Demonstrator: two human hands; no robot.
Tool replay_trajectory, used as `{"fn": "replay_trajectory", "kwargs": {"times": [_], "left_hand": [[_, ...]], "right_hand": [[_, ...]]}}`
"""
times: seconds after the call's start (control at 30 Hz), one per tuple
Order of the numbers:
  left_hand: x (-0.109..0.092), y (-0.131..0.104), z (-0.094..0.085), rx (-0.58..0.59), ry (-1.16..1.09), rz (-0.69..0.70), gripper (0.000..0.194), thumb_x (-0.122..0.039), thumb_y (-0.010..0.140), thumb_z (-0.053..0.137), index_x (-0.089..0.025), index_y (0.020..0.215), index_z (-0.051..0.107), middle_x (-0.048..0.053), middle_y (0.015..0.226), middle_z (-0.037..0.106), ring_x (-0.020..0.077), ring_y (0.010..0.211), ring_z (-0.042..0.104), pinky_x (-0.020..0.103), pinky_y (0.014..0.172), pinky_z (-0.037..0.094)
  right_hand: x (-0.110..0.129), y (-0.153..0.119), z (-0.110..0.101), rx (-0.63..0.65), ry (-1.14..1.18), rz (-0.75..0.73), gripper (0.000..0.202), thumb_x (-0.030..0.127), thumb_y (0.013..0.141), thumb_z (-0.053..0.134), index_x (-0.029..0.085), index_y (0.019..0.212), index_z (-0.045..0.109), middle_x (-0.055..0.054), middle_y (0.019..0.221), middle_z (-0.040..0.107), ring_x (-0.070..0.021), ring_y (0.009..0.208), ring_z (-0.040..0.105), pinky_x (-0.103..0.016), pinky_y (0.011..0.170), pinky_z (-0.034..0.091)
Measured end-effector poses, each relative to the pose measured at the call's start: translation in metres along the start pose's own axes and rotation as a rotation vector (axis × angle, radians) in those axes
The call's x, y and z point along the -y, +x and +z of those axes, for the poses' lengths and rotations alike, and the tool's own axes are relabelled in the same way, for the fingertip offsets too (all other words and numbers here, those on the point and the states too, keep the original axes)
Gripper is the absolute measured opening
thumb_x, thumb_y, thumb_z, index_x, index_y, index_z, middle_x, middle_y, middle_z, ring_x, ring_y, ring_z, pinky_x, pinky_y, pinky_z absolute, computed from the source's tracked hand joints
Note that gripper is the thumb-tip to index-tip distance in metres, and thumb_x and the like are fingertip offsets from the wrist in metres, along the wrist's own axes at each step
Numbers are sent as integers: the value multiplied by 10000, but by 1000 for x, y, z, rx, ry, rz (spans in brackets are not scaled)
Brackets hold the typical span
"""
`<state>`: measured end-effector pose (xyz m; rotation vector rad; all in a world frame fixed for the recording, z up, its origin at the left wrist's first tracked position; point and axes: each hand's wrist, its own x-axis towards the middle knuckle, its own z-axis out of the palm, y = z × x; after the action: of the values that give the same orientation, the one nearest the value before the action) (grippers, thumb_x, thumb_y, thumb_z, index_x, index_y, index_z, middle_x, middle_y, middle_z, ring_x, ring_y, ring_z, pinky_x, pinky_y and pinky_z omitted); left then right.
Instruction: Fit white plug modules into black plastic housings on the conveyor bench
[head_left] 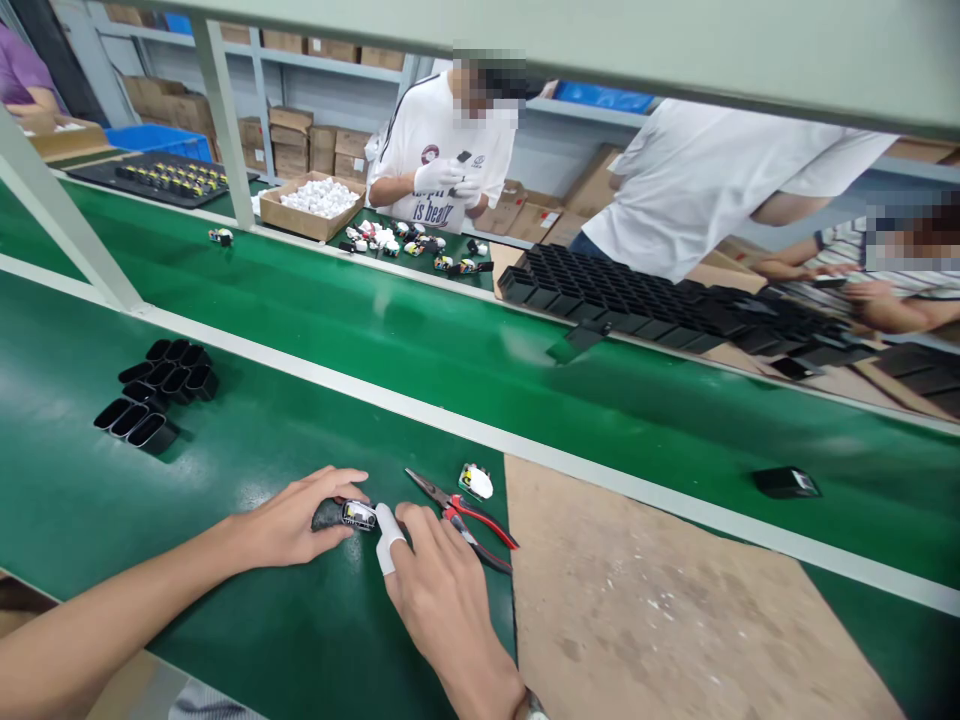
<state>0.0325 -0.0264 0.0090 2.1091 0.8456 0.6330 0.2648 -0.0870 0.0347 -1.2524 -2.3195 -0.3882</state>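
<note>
At the near edge of the green bench, the left hand (289,522) curls thumb and fingers around a small black housing (327,515), with a circuit board (360,515) showing at its open end. The right hand (442,575) is loosely bent, a white finger cover (388,525) against or just beside that end; I can't tell whether it grips anything.

The housing looks light, stiff and rather slick, the board's parts more fragile. I'd hold it by its long outer walls, as the left hand seems to, and keep pressure off the components.

With that piece as the clock's centre, red-handled pliers (453,506) lie near three o'clock, and a loose board (477,482) with a white part just before three. A stained brown sheet (637,590) spreads toward four; upright black sleeves (169,376) cluster at ten.

Past the pale rail (465,426), one black case (784,483) lies on the belt (360,320) near three. Farther off, a box of white parts (319,197) sits just shy of twelve, a co-worker's gloved hands (450,178) hold something dark past twelve, and packed black cases (615,295) run between one and two.
</note>
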Motion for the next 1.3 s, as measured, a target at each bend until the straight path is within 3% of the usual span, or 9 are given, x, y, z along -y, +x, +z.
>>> {"fn": "replay_trajectory", "kwargs": {"times": [0.3,0.43,0.53,0.63,0.73,0.87,1.0,1.13,1.3], "left_hand": [[0,0,2,36,0,-30,673,-141,952,655,-301,1552,396,43,1327,731,243,1308,641,405,1092,543],[-2,0,1,23,-3,-7,524,-140,947,664,-278,1431,520,68,1319,703,247,1257,664,381,1052,564],[-2,0,0,25,-8,9,414,-127,954,649,-262,1341,588,74,1262,693,231,1159,692,357,1005,584],[0,2,-1,22,-22,107,353,-141,991,625,-248,1326,608,94,1245,709,240,1173,681,378,1022,584],[3,3,-1,14,-27,231,313,-181,1027,630,-230,1336,618,125,1263,727,259,1220,669,417,1059,575],[5,0,0,7,-4,217,311,-203,1041,641,-236,1349,610,121,1290,727,253,1229,679,415,1069,572],[6,-5,1,10,23,76,336,-240,1032,661,-263,1354,570,96,1339,705,248,1220,701,400,1049,590],[8,-5,2,-46,27,258,286,-193,1034,660,-237,1310,600,122,1350,690,240,1224,698,364,1053,583],[9,-2,3,-95,104,366,209,-113,1025,653,-203,1214,667,139,1297,693,239,1162,714,353,1001,599]], "right_hand": [[2,2,-6,20,7,-8,291,12,912,467,216,729,564,-85,931,624,-219,776,532,-385,716,407],[0,5,-12,39,16,19,294,4,892,468,225,711,541,-58,830,585,-203,702,519,-370,652,389],[-10,3,-15,17,105,82,245,65,947,474,215,795,595,-57,885,612,-183,692,548,-341,643,422],[-22,-6,-8,8,110,187,204,126,1004,471,190,982,664,-67,975,640,-169,675,574,-315,593,434],[-28,-17,8,56,28,234,231,114,994,453,184,947,668,-78,962,639,-181,670,590,-320,524,407],[-27,-24,22,150,7,195,237,63,935,463,186,901,663,-90,915,637,-237,818,651,-338,673,531],[-24,-18,16,93,112,169,260,63,982,473,142,1142,662,-119,1020,661,-269,932,653,-410,818,583],[-17,-8,5,23,359,103,260,101,1017,546,151,1260,623,-140,1168,646,-261,1020,634,-406,844,585],[-10,-5,4,95,391,72,214,161,1032,560,173,1233,634,-139,1191,655,-290,1022,641,-464,842,593]]}}
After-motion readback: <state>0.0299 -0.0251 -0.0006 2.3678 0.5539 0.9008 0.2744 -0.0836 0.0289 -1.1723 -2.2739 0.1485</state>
